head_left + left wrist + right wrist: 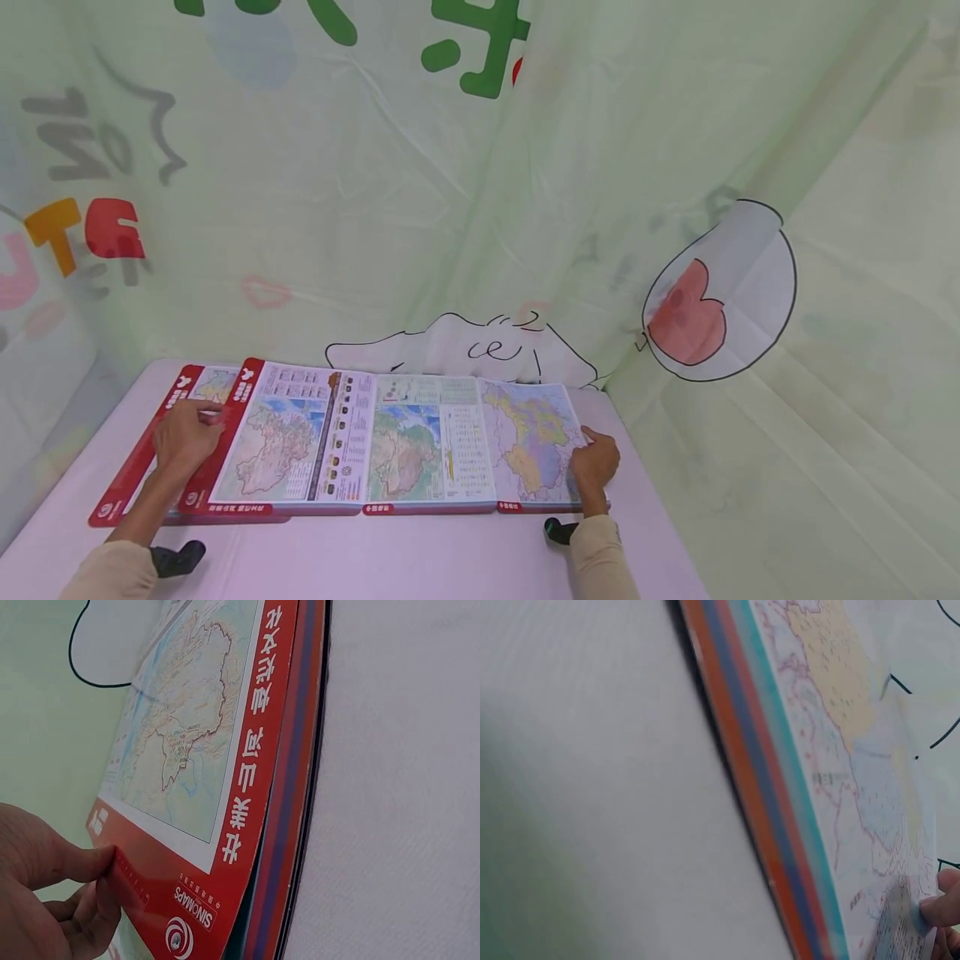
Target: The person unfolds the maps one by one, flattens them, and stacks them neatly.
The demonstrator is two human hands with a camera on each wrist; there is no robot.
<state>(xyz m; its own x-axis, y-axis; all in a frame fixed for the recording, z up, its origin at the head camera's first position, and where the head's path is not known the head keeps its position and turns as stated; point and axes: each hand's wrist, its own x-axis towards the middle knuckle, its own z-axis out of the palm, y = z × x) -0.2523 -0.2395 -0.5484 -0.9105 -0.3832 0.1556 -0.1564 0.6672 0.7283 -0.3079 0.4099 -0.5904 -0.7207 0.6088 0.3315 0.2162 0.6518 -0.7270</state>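
A wide, red-edged fold-out map [288,450] lies spread across the table in three panels. On its left, my left hand [183,437] pinches the red edge between thumb and fingers. The left wrist view shows this grip on the red border of the map [180,772], with curled fingers beneath. At the opposite end, my right hand [596,458] pinches the right edge. In the right wrist view only the fingertips of the right hand [946,911] show, at the edge of the map [855,787].
Another red-edged map [127,475] lies partly under the left end. Coloured bands of stacked layers [757,780] run along the near edge. A pale table [390,558] extends toward me. Printed cloth curtains [420,217] hang behind and beside it.
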